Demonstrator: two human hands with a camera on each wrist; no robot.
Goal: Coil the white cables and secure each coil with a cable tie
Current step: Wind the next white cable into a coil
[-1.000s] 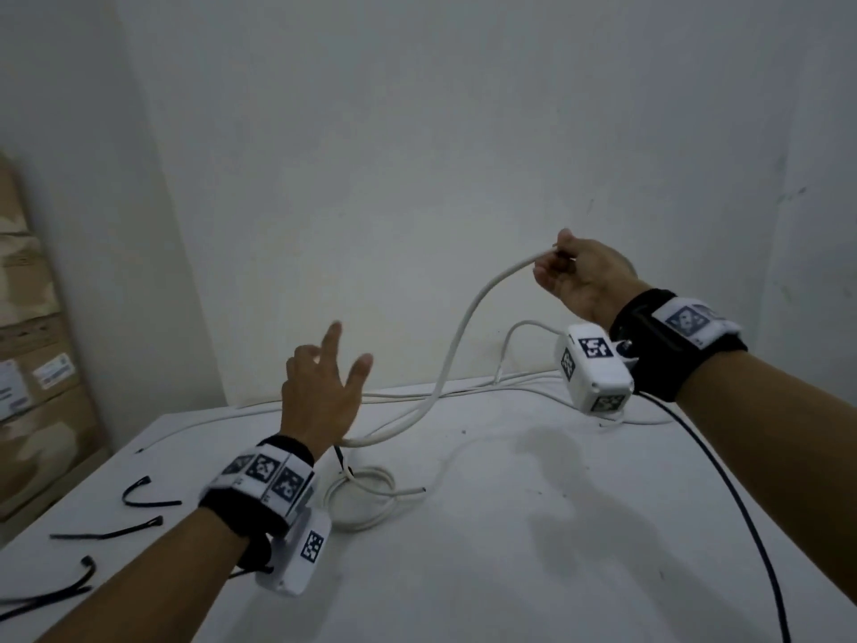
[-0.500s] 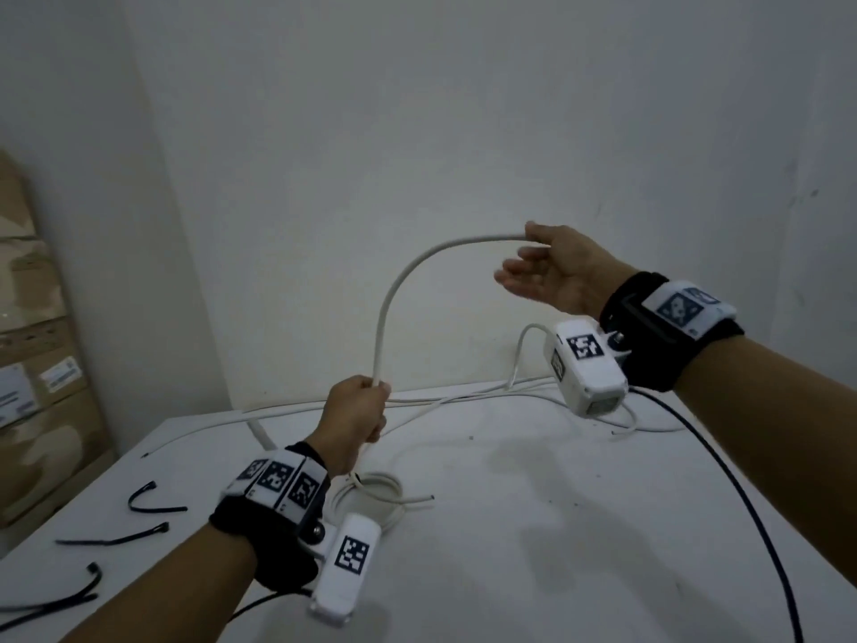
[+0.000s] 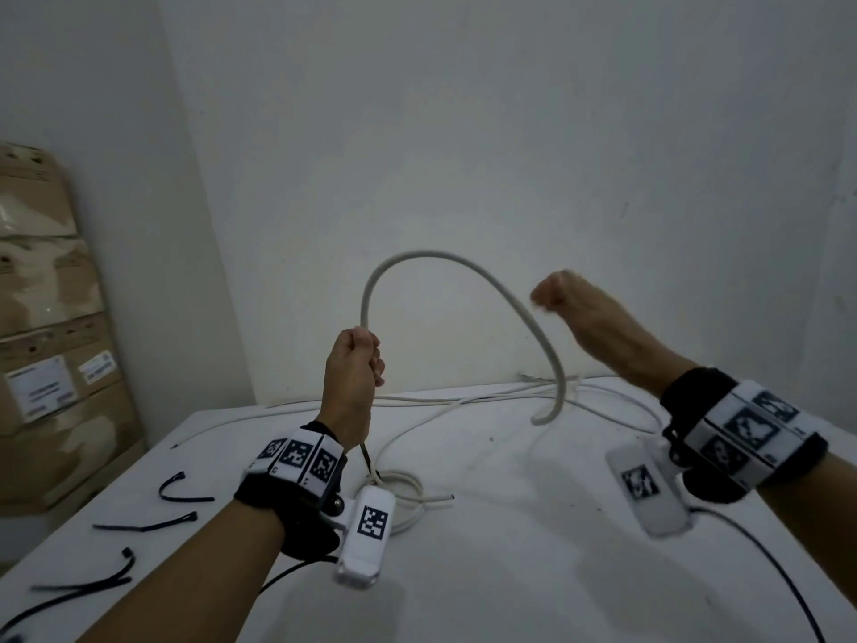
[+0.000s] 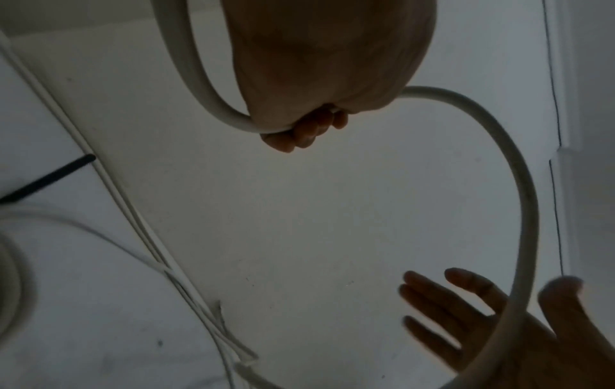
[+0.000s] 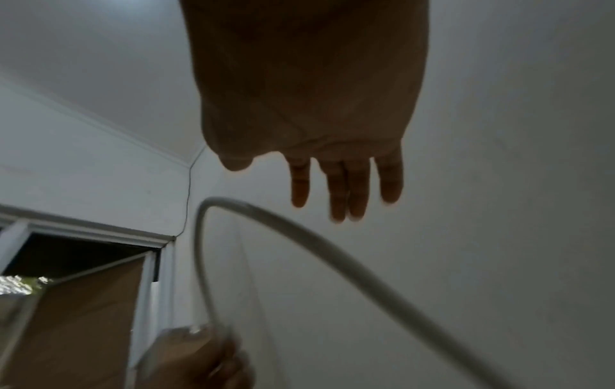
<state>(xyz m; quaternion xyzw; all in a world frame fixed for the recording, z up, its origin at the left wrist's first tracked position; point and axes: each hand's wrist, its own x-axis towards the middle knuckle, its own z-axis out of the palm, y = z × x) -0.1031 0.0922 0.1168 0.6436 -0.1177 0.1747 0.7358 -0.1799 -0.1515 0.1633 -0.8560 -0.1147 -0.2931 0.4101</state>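
My left hand [image 3: 358,362] is raised above the table and grips a thick white cable [image 3: 463,266] in its fist. From the fist the cable arches up, over to the right, and down to the table near the back edge. In the left wrist view the fingers [image 4: 304,135] are curled round the cable [image 4: 520,189]. My right hand [image 3: 563,297] hovers to the right of the arch, blurred and apart from it. Its fingers [image 5: 346,189] are straight and hold nothing. A small white coil [image 3: 403,501] lies on the table below my left wrist, with a black tie [image 3: 367,461] sticking up from it.
Several loose black cable ties [image 3: 143,525] lie on the left part of the white table [image 3: 533,573]. Thin white cables [image 3: 463,400] run along its back edge by the wall. Cardboard boxes [image 3: 46,317] are stacked at the left. A black wire [image 3: 765,563] trails from my right wrist.
My left hand closed on the thick cable and lifted it. My right hand let go of the cable and drew off to the right, so the cable now arches down freely.
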